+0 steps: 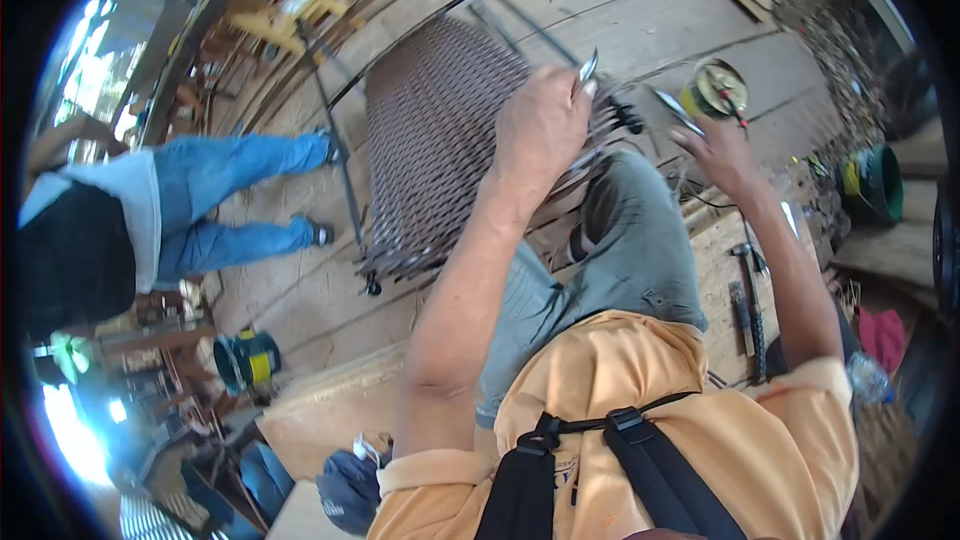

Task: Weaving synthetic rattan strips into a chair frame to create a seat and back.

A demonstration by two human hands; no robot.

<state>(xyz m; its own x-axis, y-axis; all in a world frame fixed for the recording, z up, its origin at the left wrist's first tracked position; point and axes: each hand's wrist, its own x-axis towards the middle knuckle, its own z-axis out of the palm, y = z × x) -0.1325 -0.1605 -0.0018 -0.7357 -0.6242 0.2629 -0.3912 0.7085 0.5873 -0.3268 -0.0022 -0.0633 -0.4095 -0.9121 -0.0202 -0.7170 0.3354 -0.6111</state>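
- Metal mesh panel [440,140]: upper centre of the frame, on the plank floor [640,10].
- Left hand [540,125]: before the panel's right edge.
- Right hand [715,150]: right of it, below the wire spool [718,90].
- Another person [200,205]: left of the frame.
- Bucket [246,360]: lower left.

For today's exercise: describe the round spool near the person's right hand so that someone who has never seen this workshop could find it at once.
Start at the big rusty metal mesh panel lying on the plank floor. Move right past the left hand to the right hand; just above it sits the spool. It is the only flat, round, yellowish-green disc there, with a red-handled tool across it.
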